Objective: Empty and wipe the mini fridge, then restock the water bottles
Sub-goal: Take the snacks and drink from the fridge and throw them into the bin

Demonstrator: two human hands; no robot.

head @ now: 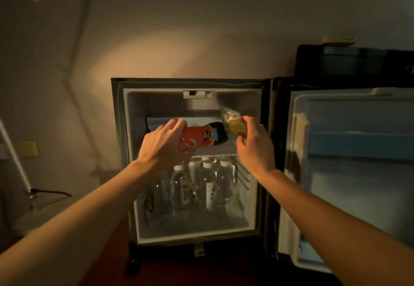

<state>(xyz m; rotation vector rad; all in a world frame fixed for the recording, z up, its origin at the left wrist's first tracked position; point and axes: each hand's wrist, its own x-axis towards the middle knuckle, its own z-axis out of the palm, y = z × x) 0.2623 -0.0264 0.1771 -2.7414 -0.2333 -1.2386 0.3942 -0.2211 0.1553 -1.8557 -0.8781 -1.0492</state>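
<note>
The mini fridge stands open at the centre of the frame, its door swung out to the right edge. At the upper shelf, the left hand wraps curled fingers around an orange snack can lying on its side, dark lid pointing right. Just right of it, the right hand pinches a clear bag of yellow food between thumb and fingertips. Below the shelf, in the lower compartment, several water bottles with white caps stand upright, close together; at least 3 show clearly. A lamp pole leans at the left edge.
</note>
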